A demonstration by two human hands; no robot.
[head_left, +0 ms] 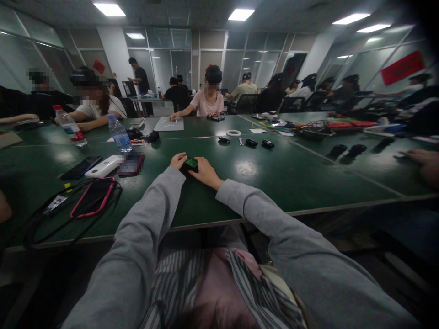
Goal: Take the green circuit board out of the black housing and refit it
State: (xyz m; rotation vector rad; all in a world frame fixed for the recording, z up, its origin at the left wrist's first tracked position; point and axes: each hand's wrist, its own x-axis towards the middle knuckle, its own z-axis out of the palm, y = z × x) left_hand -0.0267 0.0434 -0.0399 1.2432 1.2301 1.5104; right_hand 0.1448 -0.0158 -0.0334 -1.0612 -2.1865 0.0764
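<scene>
Green tabletop (302,178) spread out under both arms, and here's the action: a small black device (191,163) with a green face sits right between the two sets of fingers! The left hand (178,161) has its fingers bent in, closed on the device's left end; the right hand (207,174) has the other end, thumb on the near edge, fingers along the far side. Small gap on each, just the device's own width. Resting or lifted a touch? I can't tell from here.

Look beyond the fingers, a little to the right: a white ring (233,133), a small metal piece (241,142), and three small dark objects, the middle one (251,143) just beside the metal piece. Over to the left of the fingers, a blue-capped bottle (120,135) stands upright, and nearer them lies a red-edged phone (131,163) next to a white slab (103,167). Straight past the fingers, across the tabletop, a person in a pink top (206,101) has one hand over a pale board (169,124).
</scene>
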